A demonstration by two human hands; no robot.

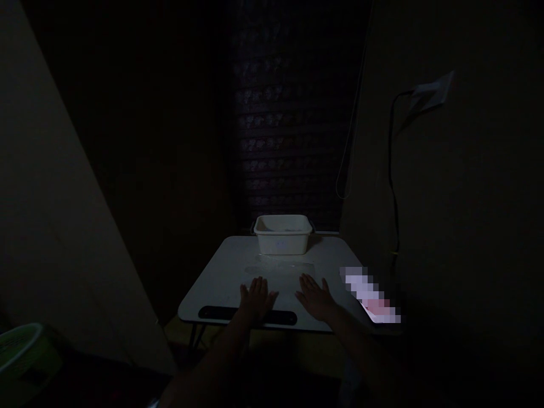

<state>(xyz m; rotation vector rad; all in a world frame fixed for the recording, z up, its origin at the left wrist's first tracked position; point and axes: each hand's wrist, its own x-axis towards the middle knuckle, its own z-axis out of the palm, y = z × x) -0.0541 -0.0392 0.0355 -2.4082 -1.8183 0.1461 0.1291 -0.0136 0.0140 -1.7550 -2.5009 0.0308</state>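
Observation:
My left hand [256, 298] is over the front half of a small white table [212, 283], palm down with its fingers apart and nothing in it. To its right, my right hand [315, 297] is also palm down, fingers spread, holding nothing. Just beyond both hands a thin clear sheet or wet-looking patch [293, 269] shows faintly on the tabletop. At the back edge stands a white plastic basin [283, 243] with side handles; something pale inside it is too dim to make out.
A lit, pixelated device [368, 294] lies at the table's right edge. A dark slot strip [221, 313] runs along the front. A cable [391, 170] hangs from a wall socket at right. A green basket [25, 357] stands low at left. The room is dark.

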